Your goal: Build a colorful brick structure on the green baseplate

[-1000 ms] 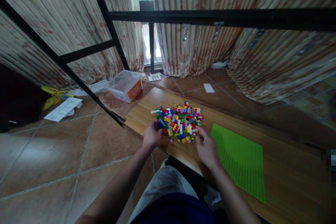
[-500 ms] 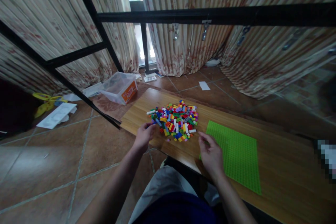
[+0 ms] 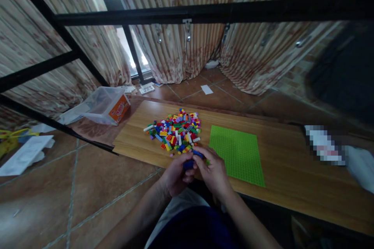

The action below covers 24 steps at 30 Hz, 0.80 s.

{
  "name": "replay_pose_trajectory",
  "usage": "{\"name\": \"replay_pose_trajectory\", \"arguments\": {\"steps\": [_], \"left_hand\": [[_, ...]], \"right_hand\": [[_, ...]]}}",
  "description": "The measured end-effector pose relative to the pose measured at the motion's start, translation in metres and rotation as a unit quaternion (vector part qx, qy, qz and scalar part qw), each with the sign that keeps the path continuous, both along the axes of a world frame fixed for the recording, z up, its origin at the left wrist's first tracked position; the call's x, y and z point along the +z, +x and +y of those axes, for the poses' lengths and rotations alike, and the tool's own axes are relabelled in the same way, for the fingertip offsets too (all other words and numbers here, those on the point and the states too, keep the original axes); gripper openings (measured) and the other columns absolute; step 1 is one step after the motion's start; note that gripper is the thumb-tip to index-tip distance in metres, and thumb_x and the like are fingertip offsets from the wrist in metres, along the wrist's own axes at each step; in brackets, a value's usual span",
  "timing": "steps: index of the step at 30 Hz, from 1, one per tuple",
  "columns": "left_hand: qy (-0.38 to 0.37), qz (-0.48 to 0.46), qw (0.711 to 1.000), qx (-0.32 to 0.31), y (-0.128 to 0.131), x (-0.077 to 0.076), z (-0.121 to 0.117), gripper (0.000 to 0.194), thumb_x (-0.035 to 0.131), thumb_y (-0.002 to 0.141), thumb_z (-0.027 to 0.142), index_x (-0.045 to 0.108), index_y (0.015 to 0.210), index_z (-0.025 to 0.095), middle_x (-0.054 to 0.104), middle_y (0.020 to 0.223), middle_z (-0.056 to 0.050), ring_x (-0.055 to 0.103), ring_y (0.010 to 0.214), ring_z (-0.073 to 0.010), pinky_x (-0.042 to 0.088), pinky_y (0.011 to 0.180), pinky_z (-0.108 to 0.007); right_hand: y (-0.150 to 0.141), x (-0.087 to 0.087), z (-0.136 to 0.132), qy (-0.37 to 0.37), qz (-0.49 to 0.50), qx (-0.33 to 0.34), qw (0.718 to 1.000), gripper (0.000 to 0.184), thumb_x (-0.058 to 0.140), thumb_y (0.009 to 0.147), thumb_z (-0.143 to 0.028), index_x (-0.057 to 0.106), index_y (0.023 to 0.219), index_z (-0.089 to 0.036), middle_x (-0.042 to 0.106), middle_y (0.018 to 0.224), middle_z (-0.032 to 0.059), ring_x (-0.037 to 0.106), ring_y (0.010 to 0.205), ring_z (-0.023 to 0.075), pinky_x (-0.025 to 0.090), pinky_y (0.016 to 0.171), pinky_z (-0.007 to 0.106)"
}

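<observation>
Just in front of the brick pile, above the table's near edge, my two hands are close together. My left hand (image 3: 174,175) is closed around a dark blue toy brick (image 3: 188,164). In the fingers of my right hand (image 3: 214,169) is another blue brick (image 3: 198,154), beside the first; whether the two are joined I cannot tell. The pile of mixed colourful bricks (image 3: 175,130) lies loose on the wooden table (image 3: 134,124). A flat green studded baseplate (image 3: 236,155) rests on the table to the right of my right hand.
A clear plastic box (image 3: 99,105) with an orange label stands on the floor beyond the table's left end. A black metal frame (image 3: 175,15) crosses in front of the curtains (image 3: 172,54). White packaging (image 3: 26,155) lies on the floor at left. A blurred-out item (image 3: 324,146) is at far right.
Both hands have left the sides of the pile and come together in front of it, now with blue bricks in them. The view has turned to the right.
</observation>
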<state>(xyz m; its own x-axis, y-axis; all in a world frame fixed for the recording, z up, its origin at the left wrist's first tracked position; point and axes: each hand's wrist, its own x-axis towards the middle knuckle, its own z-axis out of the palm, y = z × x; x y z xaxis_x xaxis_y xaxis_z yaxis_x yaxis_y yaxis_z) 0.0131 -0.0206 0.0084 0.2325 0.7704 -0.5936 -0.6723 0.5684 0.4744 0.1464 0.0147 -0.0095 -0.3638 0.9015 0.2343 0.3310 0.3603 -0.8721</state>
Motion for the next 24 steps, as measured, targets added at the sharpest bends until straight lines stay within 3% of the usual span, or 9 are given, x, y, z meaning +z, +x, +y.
{"name": "replay_pose_trajectory", "arguments": {"steps": [4, 8, 11, 15, 17, 20, 24], "left_hand": [[0.039, 0.11, 0.993, -0.021, 0.022, -0.011, 0.008, 0.026, 0.066, 0.076, 0.038, 0.063, 0.087, 0.014, 0.055, 0.074, 0.001, 0.04, 0.051, -0.0035, 0.024, 0.042, -0.014], [0.076, 0.205, 0.976, -0.01, 0.035, -0.021, 0.014, 0.029, 0.066, 0.067, 0.022, 0.067, 0.095, 0.015, 0.063, 0.092, -0.005, 0.057, 0.068, -0.0096, 0.04, 0.057, -0.02], [0.115, 0.264, 0.957, -0.018, 0.038, -0.025, 0.018, 0.033, 0.06, 0.064, 0.014, 0.069, 0.095, 0.015, 0.066, 0.095, -0.006, 0.059, 0.07, -0.012, 0.042, 0.06, -0.023], [0.141, 0.373, 0.917, 0.017, 0.022, -0.028, 0.031, 0.024, 0.061, 0.069, 0.019, 0.07, 0.091, 0.016, 0.067, 0.082, -0.003, 0.052, 0.061, -0.0104, 0.039, 0.058, -0.023], [0.155, 0.454, 0.876, 0.049, 0.007, -0.028, 0.043, 0.019, 0.064, 0.072, 0.024, 0.071, 0.088, 0.016, 0.065, 0.076, -0.002, 0.053, 0.063, -0.012, 0.04, 0.06, -0.023], [0.177, 0.589, 0.785, 0.07, -0.015, -0.022, 0.064, 0.013, 0.065, 0.074, 0.022, 0.072, 0.085, 0.018, 0.067, 0.077, -0.002, 0.059, 0.073, -0.0163, 0.045, 0.071, -0.026], [0.188, 0.76, 0.622, -0.027, -0.029, -0.009, 0.089, 0.021, 0.063, 0.08, 0.022, 0.07, 0.099, 0.02, 0.071, 0.098, -0.007, 0.064, 0.094, -0.0231, 0.046, 0.086, -0.031]], "right_hand": [[0.041, -0.021, 0.01, -0.013, -0.027, -0.092, 0.995, 0.035, 0.046, 0.095, -0.043, 0.066, 0.118, -0.025, 0.07, 0.118, 0.0074, 0.066, 0.107, 0.0211, 0.051, 0.094, 0.039], [0.093, -0.048, 0.027, 0.035, -0.082, -0.205, 0.975, 0.044, 0.044, 0.093, -0.05, 0.067, 0.116, -0.021, 0.07, 0.116, 0.0119, 0.066, 0.105, 0.0252, 0.052, 0.093, 0.045], [0.119, -0.065, 0.033, 0.05, -0.118, -0.22, 0.967, 0.048, 0.042, 0.093, -0.054, 0.067, 0.116, -0.019, 0.07, 0.114, 0.0133, 0.066, 0.103, 0.026, 0.051, 0.092, 0.046], [0.138, -0.077, 0.036, 0.069, -0.148, -0.218, 0.962, 0.051, 0.038, 0.094, -0.056, 0.066, 0.116, -0.019, 0.07, 0.113, 0.0133, 0.065, 0.103, 0.0261, 0.051, 0.093, 0.046], [0.149, -0.079, 0.039, 0.071, -0.165, -0.233, 0.956, 0.054, 0.037, 0.093, -0.058, 0.066, 0.116, -0.019, 0.07, 0.112, 0.0136, 0.065, 0.103, 0.0269, 0.05, 0.092, 0.047], [0.167, -0.08, 0.044, 0.07, -0.178, -0.258, 0.947, 0.057, 0.036, 0.091, -0.062, 0.067, 0.114, -0.02, 0.07, 0.11, 0.0138, 0.066, 0.099, 0.0279, 0.051, 0.089, 0.047], [0.18, -0.08, 0.045, 0.073, -0.179, -0.266, 0.945, 0.057, 0.036, 0.09, -0.063, 0.067, 0.112, -0.021, 0.07, 0.111, 0.014, 0.066, 0.098, 0.0283, 0.052, 0.085, 0.046]]}}
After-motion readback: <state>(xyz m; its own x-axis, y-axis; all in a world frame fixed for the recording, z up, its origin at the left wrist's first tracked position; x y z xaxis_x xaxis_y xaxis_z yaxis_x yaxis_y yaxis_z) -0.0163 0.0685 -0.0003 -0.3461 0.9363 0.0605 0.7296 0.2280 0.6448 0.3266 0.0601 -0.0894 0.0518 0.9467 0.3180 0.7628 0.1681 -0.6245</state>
